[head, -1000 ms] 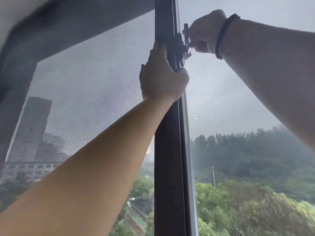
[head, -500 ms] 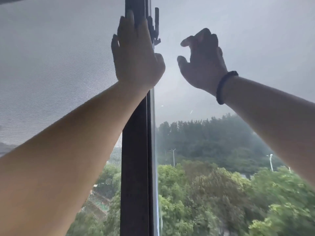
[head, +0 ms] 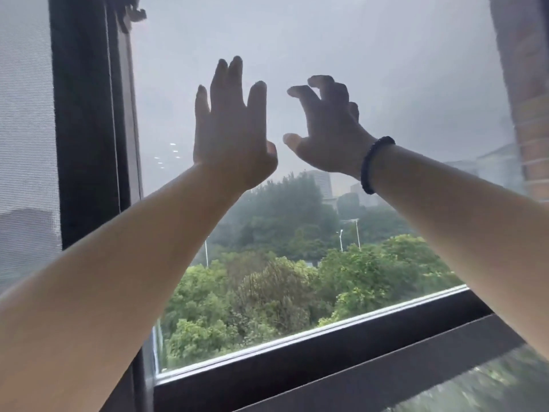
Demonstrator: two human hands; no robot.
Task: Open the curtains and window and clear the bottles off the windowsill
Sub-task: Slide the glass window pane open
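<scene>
Both hands were raised in front of the window pane [head: 386,84], neither holding anything. Left hand [head: 230,135] was flat and spread, fingers [head: 234,81] pointing up, back of hand to camera; whether the palm touched the glass could not be told. Right hand [head: 325,135] sat just beside it, apart from it, fingers curled claw-like and thumb out, a dark beaded bracelet [head: 375,165] on the wrist. Dark vertical window frame [head: 86,129] stood left of the hands, with a latch [head: 133,14] at its top edge, well above the left hand. Mesh screen [head: 25,114] was left of the frame. Bottom frame rail [head: 297,355] ran across under the forearms. Trees [head: 267,292] and hazy buildings [head: 322,181] showed through the glass; a brick wall [head: 525,84] was at the right edge.
</scene>
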